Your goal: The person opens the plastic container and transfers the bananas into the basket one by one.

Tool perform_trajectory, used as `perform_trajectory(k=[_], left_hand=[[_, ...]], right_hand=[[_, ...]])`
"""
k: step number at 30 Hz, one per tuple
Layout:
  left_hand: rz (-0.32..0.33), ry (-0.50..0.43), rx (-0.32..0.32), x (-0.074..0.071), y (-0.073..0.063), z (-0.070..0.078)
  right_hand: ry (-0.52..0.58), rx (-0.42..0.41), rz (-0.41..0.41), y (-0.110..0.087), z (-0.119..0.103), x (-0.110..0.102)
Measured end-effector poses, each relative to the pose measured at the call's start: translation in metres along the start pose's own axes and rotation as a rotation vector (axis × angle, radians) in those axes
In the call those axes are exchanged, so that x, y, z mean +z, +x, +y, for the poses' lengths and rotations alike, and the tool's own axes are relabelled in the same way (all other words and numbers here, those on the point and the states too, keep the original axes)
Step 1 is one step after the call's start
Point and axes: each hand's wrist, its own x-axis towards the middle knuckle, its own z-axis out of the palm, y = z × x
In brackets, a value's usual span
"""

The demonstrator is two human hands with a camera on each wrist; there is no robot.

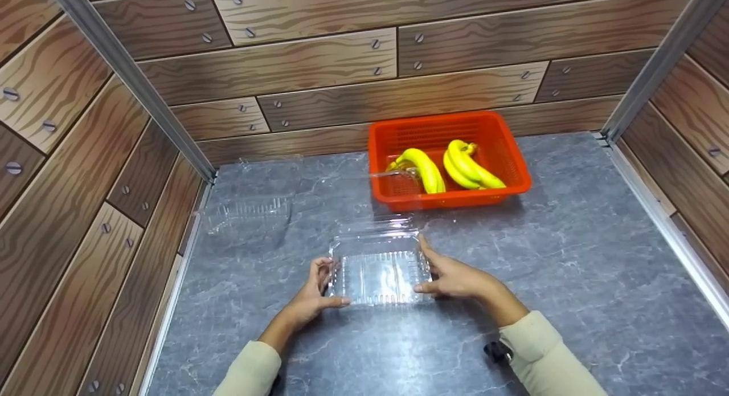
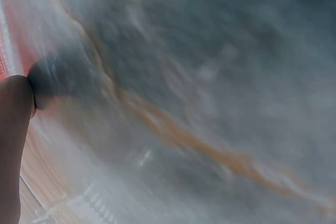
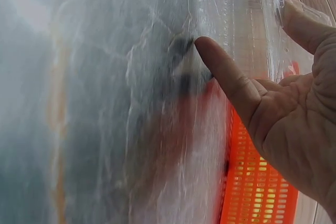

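A clear plastic clamshell container (image 1: 379, 276), its lid raised at the back, is between both hands in the middle of the grey tabletop. My left hand (image 1: 312, 290) grips its left side, thumb along the near edge and fingers at the side wall. On the opposite side my right hand (image 1: 458, 275) holds it, thumb at the near right corner, forefinger reaching toward the back. The right wrist view shows that palm (image 3: 294, 124) beside the clear plastic wall (image 3: 252, 30). Only part of the left hand (image 2: 13, 129) enters the left wrist view, at its edge.
Behind the container stands a red plastic basket (image 1: 450, 199) with two bunches of bananas (image 1: 426, 169) inside. Another clear container (image 1: 250, 213) sits at the left. Wood-patterned panels (image 1: 319, 71) enclose the back and both sides.
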Motion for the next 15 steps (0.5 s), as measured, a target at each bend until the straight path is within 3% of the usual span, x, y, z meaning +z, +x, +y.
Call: perform_trajectory(k=[7, 15], left_hand=[[0.057, 0.010, -0.014, -0.017, -0.012, -0.002], [0.072, -0.003, -0.023, -0.038, -0.020, -0.001]], right_hand=[[-0.039, 0.011, 0.005, 0.016, -0.009, 0.011], [-0.088, 0.039, 0.014, 0.033, -0.021, 0.024]])
